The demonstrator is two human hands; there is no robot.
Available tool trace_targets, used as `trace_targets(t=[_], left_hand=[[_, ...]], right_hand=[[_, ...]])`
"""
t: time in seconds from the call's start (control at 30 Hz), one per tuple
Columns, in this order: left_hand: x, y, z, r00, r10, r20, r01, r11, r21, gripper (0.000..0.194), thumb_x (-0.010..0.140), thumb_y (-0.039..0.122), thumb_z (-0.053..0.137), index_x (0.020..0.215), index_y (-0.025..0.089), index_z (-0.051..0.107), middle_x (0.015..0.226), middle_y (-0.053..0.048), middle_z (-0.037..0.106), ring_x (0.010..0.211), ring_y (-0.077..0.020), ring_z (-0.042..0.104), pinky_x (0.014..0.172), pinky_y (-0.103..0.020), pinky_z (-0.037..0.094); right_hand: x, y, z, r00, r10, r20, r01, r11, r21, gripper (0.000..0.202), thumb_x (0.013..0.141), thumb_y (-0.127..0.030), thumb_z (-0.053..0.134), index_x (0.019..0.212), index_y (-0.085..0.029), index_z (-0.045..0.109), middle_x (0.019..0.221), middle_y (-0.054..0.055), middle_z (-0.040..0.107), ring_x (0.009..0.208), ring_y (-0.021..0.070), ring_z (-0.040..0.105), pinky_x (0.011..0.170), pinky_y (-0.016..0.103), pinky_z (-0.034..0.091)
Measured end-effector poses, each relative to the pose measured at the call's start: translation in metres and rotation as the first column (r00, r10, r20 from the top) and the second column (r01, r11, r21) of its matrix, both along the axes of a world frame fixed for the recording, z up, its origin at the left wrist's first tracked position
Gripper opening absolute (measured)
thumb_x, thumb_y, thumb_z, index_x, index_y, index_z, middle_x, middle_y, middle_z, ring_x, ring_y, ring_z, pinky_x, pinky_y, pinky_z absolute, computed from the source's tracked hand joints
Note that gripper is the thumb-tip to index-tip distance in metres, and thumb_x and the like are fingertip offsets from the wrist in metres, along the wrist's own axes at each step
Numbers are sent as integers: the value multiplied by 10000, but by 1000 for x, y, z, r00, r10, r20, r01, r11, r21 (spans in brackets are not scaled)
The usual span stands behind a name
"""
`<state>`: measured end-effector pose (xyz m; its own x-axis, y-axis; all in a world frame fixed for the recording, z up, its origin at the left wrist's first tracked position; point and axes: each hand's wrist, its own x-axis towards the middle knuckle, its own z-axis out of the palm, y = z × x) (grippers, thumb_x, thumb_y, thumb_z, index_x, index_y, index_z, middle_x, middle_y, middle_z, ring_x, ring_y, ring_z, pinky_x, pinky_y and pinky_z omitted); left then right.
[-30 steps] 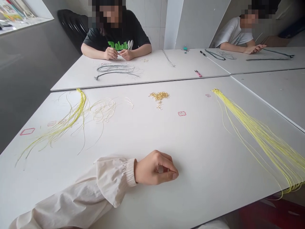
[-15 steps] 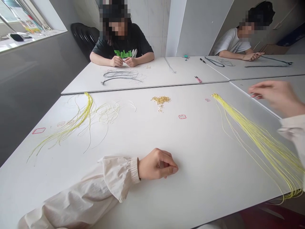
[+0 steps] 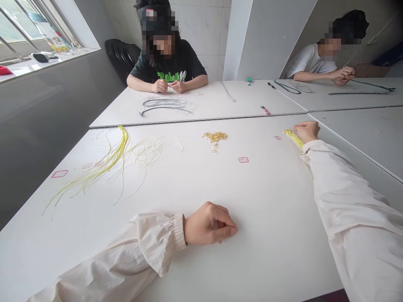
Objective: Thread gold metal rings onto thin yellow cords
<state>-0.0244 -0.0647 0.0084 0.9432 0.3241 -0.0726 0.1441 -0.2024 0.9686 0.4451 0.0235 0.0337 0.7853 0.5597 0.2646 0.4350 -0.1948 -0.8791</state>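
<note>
My left hand [image 3: 208, 225] rests on the white table [image 3: 252, 260] near its front, thumb and forefinger pinched together. Whatever those fingertips might hold is too small to make out. At the right, my right hand [image 3: 307, 131] is over the knotted end of a bundle of yellow cords [image 3: 293, 136], its fingers drawn together. Its sleeve covers most of that bundle, and I cannot tell if the fingers grip a cord. Between the hands and farther back lies a pile of small gold-coloured metal pieces [image 3: 215, 136].
Another yellow cord bundle [image 3: 124, 144] spreads loose strands at the left. Small red-framed stickers [image 3: 243, 160] dot the tabletop. Across the joined tables, two people work beside dark cords [image 3: 166, 109]; pink-handled snips [image 3: 265, 110] and a black pen [image 3: 271, 86] lie there.
My right hand has moved left and onto the top end of the right yellow bundle, its forearm now covering the strands. My left hand keeps its pinch in place. The view has shifted slightly.
</note>
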Motion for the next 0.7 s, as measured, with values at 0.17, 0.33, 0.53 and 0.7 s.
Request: trace_targets(t=[0.17, 0.33, 0.53, 0.7], left_hand=[[1, -1, 0, 998, 35, 46, -36, 999, 29, 247, 904, 297, 590, 856, 115, 750, 796, -89, 659, 547, -108, 620, 524, -220, 530], [4, 0, 3, 957, 228, 181, -261, 948, 185, 211, 901, 274, 583, 986, 154, 736, 895, -107, 695, 774, -175, 664, 742, -304, 558], [-9, 12, 7, 869, 416, 268, -491, 789, 369, 186, 918, 225, 544, 973, 171, 713, 886, -80, 693, 779, -165, 648, 753, -296, 525], [-60, 48, 11, 781, 586, 216, -554, 489, 674, 236, 918, 280, 556, 1101, 184, 671, 1132, -118, 658, 1000, -214, 652, 904, -357, 516]], right_hand=[[-52, 18, 19, 999, 25, -38, -23, 998, 53, 193, 861, -108, 594, 671, -140, 578, 652, 7, 578, 615, 87, 484, 676, 288, 413], [-198, 11, -3, 891, 454, 17, -453, 885, 108, 63, 820, -186, 621, 794, -168, 675, 844, 40, 690, 755, 128, 611, 707, 263, 453], [-312, -34, -34, 514, 857, 37, -856, 510, 86, 167, 894, -299, 527, 882, -207, 667, 852, 29, 680, 761, 159, 580, 712, 301, 455], [-302, -43, -41, 505, 863, -3, -863, 504, 42, 149, 875, -300, 563, 876, -199, 672, 811, 34, 659, 730, 169, 560, 690, 311, 442]])
